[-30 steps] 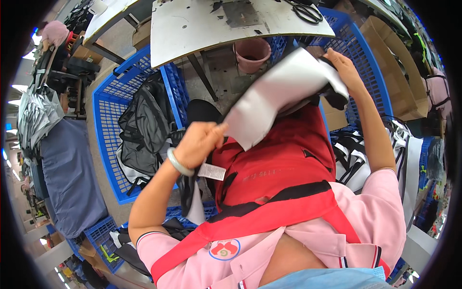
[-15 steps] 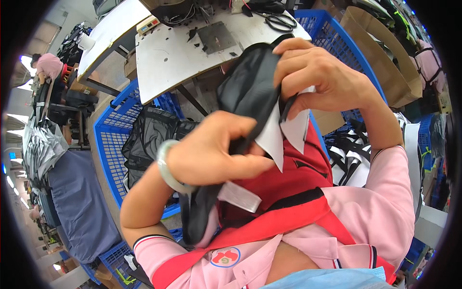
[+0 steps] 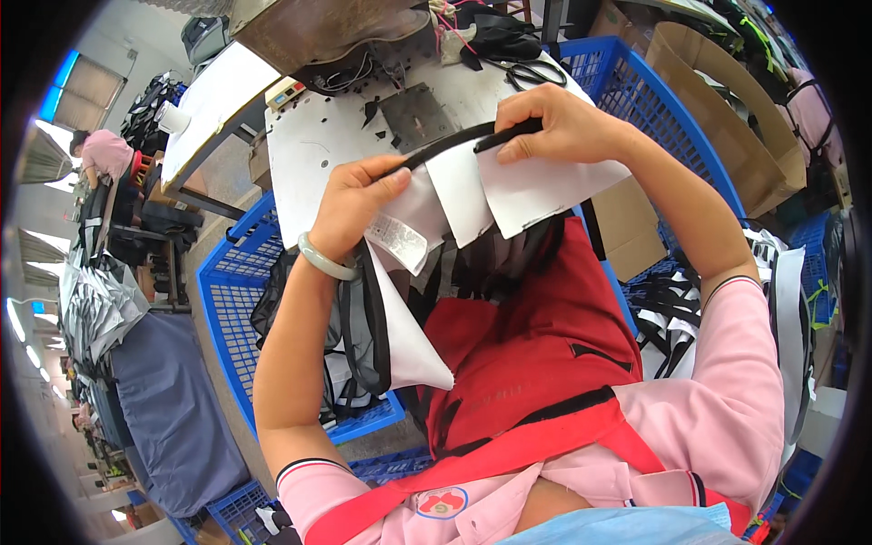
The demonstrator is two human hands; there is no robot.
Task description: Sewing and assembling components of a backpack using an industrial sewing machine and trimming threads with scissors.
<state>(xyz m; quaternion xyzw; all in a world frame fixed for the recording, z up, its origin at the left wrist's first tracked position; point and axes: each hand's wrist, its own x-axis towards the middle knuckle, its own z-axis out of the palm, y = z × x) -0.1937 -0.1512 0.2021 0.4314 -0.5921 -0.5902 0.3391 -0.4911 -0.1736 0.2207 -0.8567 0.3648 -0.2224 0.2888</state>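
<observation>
Between my hands a partly sewn fabric piece is stretched, white panels hanging below its black bound edge. My left hand pinches the left end of that edge. Close to its fingers hangs a small white label with print. My right hand is closed on the edge further right, where a short black strip lies across it. Grey and black cloth with a white pointed flap drops below my left wrist. My fingers hide parts of the edge, and the piece's underside is out of sight.
Ahead stands a white worktable with a machine's metal plate and black scraps. Scissors lie at its right. Blue baskets of fabric pieces flank me. A cardboard box is at far right; a person works far left.
Both hands have moved apart and up toward the table, the left one leftward. The bunched black fabric has been turned and opened out, so its white panels now show along the straightened edge.
</observation>
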